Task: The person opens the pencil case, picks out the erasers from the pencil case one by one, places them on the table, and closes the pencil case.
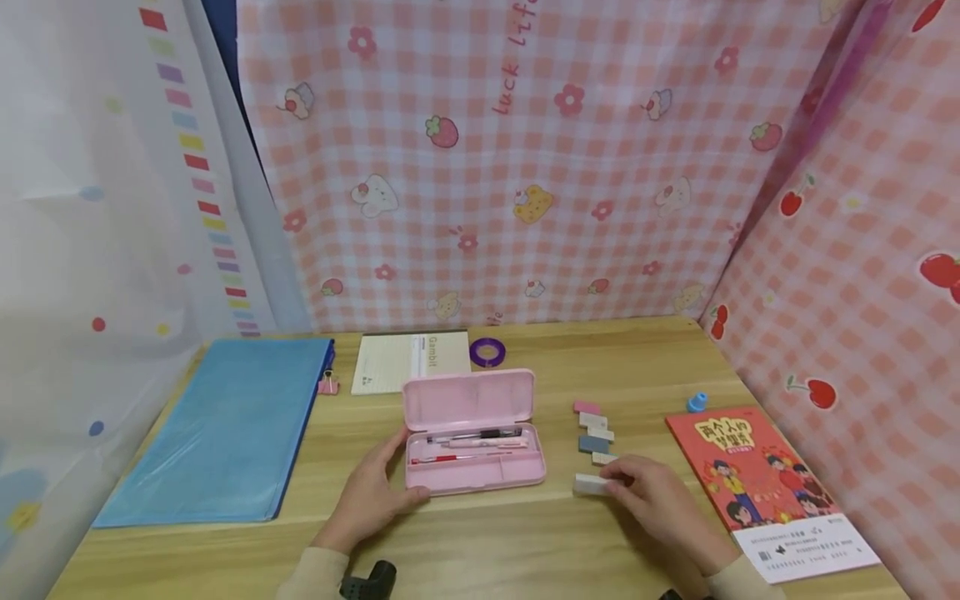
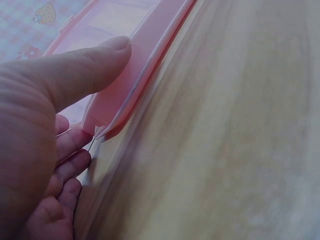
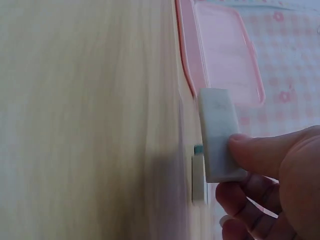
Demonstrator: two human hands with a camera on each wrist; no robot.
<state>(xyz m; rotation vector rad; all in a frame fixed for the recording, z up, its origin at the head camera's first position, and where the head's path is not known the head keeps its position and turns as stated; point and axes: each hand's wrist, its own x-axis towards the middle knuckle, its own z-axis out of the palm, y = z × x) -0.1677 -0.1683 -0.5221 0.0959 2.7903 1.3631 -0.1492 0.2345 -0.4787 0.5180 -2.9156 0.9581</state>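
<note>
A pink pencil case [image 1: 468, 400] stands with its lid raised; a black pen [image 1: 498, 433], a pale pink pen and a red pen [image 1: 438, 458] lie in its back part. My left hand [image 1: 375, 492] grips the case's left end, thumb at the front edge and fingers at the side; the left wrist view shows the thumb [image 2: 95, 65] over the rim. My right hand [image 1: 652, 500] pinches a white eraser [image 3: 217, 135] by one end, right of the case. Beyond that hand lie several erasers in a column, among them a pink one [image 1: 587, 407] and a blue-grey one [image 1: 593, 444].
A blue folder [image 1: 225, 425] with a pink binder clip [image 1: 327, 383] lies at left. Behind the case are a notepad [image 1: 390, 362] and a purple tape roll [image 1: 487, 352]. To the right lie a red booklet [image 1: 750, 467] and a small blue object [image 1: 697, 402]. Checked cloth hangs behind.
</note>
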